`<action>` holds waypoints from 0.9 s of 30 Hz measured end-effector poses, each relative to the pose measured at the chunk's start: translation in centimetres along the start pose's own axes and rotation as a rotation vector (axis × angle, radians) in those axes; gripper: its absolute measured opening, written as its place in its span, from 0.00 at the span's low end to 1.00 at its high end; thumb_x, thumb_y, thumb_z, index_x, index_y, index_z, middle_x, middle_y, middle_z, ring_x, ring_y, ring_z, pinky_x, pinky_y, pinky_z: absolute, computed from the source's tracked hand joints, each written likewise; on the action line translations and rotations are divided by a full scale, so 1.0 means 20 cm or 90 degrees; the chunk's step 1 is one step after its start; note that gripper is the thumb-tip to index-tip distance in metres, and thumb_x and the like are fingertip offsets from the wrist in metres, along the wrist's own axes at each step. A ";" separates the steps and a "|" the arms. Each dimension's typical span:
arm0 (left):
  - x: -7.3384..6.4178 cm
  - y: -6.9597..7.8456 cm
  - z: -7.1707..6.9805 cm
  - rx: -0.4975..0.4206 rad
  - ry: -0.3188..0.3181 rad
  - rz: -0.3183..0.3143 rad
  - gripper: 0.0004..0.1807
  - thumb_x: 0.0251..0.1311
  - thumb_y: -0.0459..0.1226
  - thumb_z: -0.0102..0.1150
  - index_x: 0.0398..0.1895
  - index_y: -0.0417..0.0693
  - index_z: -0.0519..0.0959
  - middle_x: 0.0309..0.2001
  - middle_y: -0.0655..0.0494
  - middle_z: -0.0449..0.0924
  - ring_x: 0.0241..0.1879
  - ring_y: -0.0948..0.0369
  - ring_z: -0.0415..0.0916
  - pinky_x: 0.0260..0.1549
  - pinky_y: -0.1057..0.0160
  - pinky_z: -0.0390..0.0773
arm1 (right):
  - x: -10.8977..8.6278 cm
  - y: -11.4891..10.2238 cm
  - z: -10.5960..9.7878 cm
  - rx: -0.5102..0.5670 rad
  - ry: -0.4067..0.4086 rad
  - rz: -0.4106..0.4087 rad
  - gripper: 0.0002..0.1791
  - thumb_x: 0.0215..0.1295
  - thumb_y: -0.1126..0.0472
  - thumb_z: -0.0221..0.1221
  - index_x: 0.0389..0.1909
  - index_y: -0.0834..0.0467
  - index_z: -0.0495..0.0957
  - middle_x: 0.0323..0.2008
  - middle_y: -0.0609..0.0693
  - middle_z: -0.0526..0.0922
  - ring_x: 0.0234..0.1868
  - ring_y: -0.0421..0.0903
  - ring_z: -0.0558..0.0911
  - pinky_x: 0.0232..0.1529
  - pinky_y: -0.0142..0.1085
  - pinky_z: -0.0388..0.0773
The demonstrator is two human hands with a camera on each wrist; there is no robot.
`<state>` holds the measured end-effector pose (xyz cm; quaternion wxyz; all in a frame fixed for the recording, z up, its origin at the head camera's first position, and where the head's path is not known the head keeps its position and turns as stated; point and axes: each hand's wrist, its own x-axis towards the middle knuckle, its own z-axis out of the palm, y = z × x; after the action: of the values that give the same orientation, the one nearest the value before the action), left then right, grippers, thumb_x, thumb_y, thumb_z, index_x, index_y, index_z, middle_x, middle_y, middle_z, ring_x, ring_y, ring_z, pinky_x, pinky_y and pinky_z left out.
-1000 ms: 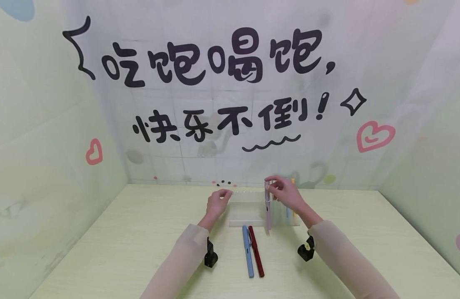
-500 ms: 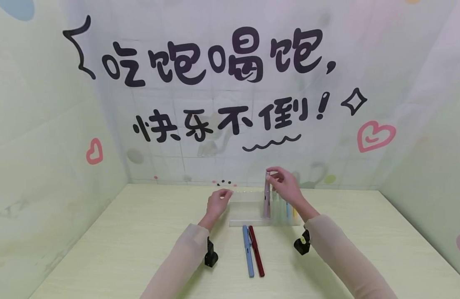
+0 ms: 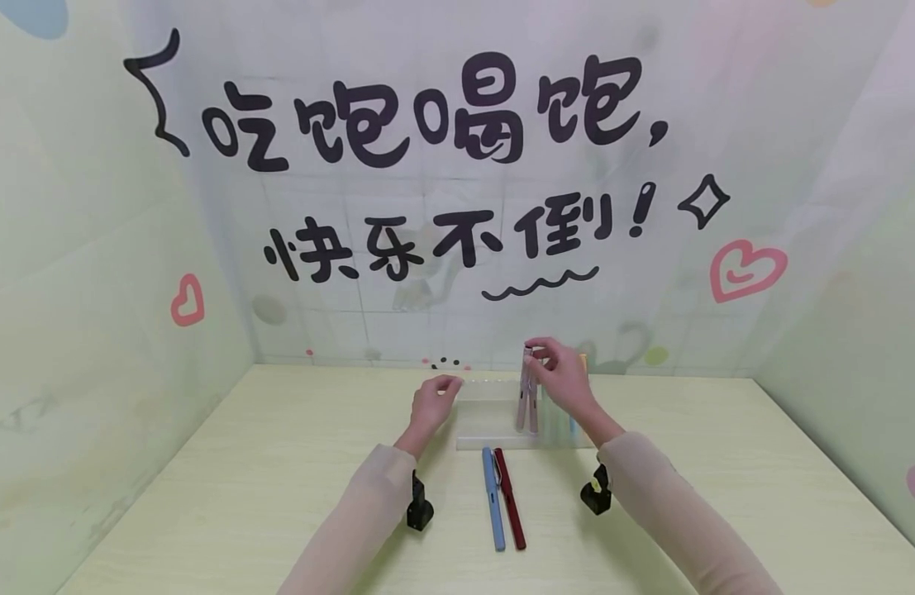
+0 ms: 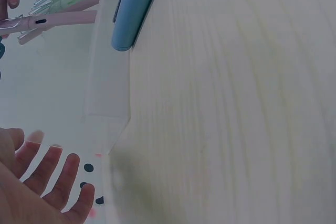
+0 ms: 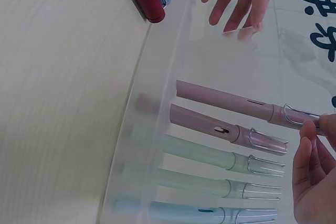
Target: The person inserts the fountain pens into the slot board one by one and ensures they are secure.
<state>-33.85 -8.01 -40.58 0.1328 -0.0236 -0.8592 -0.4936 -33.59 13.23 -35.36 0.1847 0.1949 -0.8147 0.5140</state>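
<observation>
My left hand (image 3: 433, 405) pinches the upper left corner of a clear pen rack (image 3: 487, 443) between thumb and fingers. With thumb and fingertips, my right hand (image 3: 564, 378) holds a mauve pen (image 5: 226, 99) by its capped, clipped end. That pen stands roughly upright, cap up, its lower end right at the rack's front ledge. Beside it, a second mauve pen (image 5: 205, 124) leans in the rack. Several more pens stand in a row past it: pale green pens (image 5: 199, 153) and a light blue pen (image 5: 184, 211), with a yellow pen (image 3: 584, 361) partly hidden behind my right hand.
A blue pen (image 3: 494, 504) and a dark red pen (image 3: 511, 504) lie side by side on the wooden table (image 3: 278, 496), in front of the rack. A printed cloth wall (image 3: 338, 330) rises close behind. Black wrist cameras hang beneath both sleeves.
My right hand lifted the mauve pen from before the rack to above its ledge, then shifted it slightly left and down, left of the other mauve pen. My left hand stays put.
</observation>
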 end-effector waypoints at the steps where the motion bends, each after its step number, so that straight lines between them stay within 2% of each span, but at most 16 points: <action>1: 0.00 0.00 0.00 0.000 0.000 0.000 0.15 0.60 0.41 0.49 0.40 0.40 0.79 0.39 0.48 0.78 0.41 0.52 0.73 0.41 0.53 0.70 | 0.00 0.00 0.00 -0.005 -0.001 -0.001 0.11 0.57 0.67 0.56 0.42 0.62 0.75 0.31 0.57 0.80 0.19 0.46 0.74 0.21 0.38 0.75; 5: 0.00 0.00 0.00 -0.003 -0.002 0.000 0.15 0.61 0.41 0.49 0.40 0.40 0.78 0.39 0.48 0.77 0.41 0.52 0.73 0.41 0.53 0.70 | -0.02 0.02 0.01 -0.018 -0.014 0.011 0.11 0.58 0.66 0.56 0.42 0.60 0.75 0.32 0.55 0.79 0.21 0.47 0.75 0.20 0.34 0.73; 10: 0.00 0.00 0.00 -0.002 -0.003 0.001 0.15 0.61 0.41 0.49 0.41 0.40 0.78 0.39 0.47 0.77 0.42 0.51 0.73 0.42 0.52 0.69 | -0.03 0.01 0.02 -0.036 -0.032 0.016 0.12 0.58 0.64 0.56 0.44 0.59 0.74 0.35 0.53 0.78 0.25 0.47 0.75 0.23 0.36 0.73; 21: 0.00 0.00 0.00 0.000 -0.004 -0.002 0.15 0.61 0.42 0.49 0.41 0.40 0.78 0.40 0.47 0.77 0.42 0.52 0.73 0.42 0.52 0.69 | -0.04 0.01 0.02 -0.056 -0.046 0.026 0.12 0.59 0.64 0.55 0.45 0.59 0.74 0.35 0.53 0.79 0.25 0.49 0.76 0.23 0.36 0.73; 27: 0.00 0.00 0.00 -0.003 -0.003 -0.003 0.15 0.61 0.42 0.49 0.41 0.40 0.78 0.40 0.47 0.77 0.42 0.52 0.73 0.42 0.52 0.69 | -0.03 0.01 0.02 -0.021 -0.059 0.032 0.12 0.59 0.65 0.55 0.45 0.60 0.73 0.34 0.56 0.79 0.25 0.55 0.76 0.23 0.44 0.75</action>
<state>-33.80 -8.05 -40.58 0.1295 -0.0235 -0.8584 -0.4958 -33.15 13.07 -36.02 0.1369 0.1949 -0.8356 0.4951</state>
